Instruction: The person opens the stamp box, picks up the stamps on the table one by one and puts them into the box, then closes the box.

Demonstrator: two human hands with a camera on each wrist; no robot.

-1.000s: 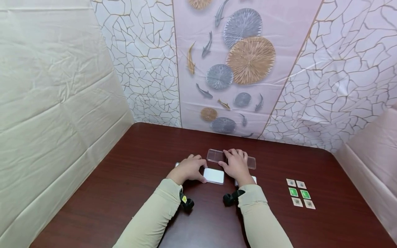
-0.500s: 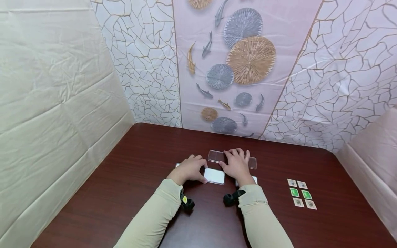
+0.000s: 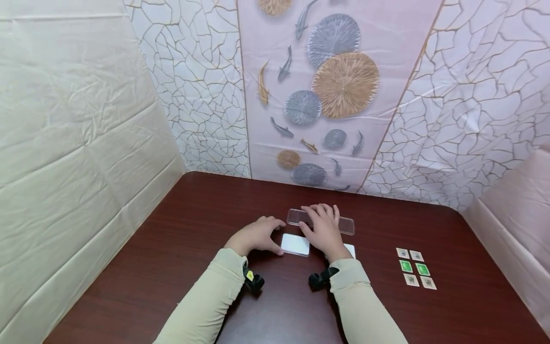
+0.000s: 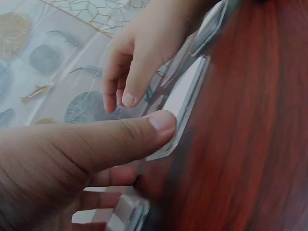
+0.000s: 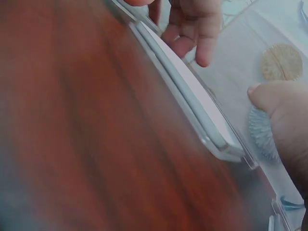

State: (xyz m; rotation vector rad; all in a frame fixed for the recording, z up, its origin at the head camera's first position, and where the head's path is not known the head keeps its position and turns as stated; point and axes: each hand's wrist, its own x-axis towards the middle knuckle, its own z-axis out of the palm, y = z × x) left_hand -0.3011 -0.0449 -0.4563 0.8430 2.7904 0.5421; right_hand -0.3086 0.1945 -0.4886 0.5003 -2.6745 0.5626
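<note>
A white block or card stack in a clear case point(image 3: 294, 244) lies on the table between the hands. My left hand point(image 3: 256, 235) is at its left edge, thumb and fingers spread, thumb tip overlapping the corner in the left wrist view. Under those fingers another clear case point(image 4: 131, 214) shows partly. My right hand point(image 3: 323, 229) hovers past the middle case's right end, fingers loosely bent with nothing between them. Behind it lie flat clear plastic covers point(image 3: 347, 225), partly hidden by the hand. A further white-filled case point(image 3: 350, 250) peeks out beside the right wrist.
Several small square picture cards point(image 3: 406, 266) lie in two columns on the right of the dark wooden table point(image 3: 206, 200). A patterned cloth backdrop point(image 3: 206, 86) stands behind the table, with plain cloth at its left.
My left hand has drawn slightly left, and its fingers have spread wider. My right hand has shifted a little left and away from me. The cases stay about where they were.
</note>
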